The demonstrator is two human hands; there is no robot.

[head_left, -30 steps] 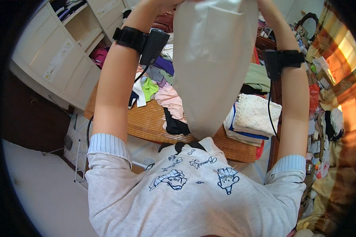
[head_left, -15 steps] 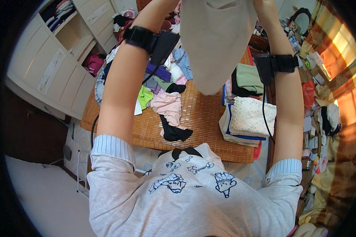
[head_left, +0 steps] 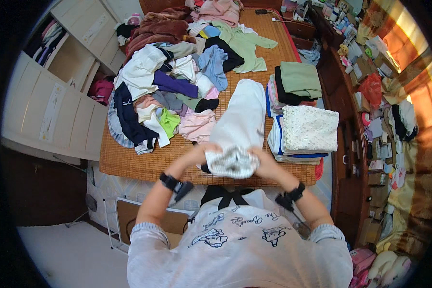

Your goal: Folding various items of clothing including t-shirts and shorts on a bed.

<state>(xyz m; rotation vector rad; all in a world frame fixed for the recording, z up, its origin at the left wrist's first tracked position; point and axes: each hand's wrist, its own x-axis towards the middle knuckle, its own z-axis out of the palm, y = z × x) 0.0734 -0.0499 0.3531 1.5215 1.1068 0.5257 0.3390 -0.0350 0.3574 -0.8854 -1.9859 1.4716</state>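
There are two bare hands point(head_left: 268, 163), two black wrist straps point(head_left: 295, 193), one long white fabric garment point(head_left: 239, 115), two multicoloured folded-clothes stacks point(head_left: 310, 128) and one loose mixed-colour clothes heap point(head_left: 175, 86).

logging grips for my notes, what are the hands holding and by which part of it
A pale garment, held at its near, open end: the left hand grips the left side of that end, the right hand the right side.

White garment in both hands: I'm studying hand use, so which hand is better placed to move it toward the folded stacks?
Probably the right hand: it holds the white garment on the side nearer the folded stacks. The left hand holds the opposite side, nearer the loose clothes.
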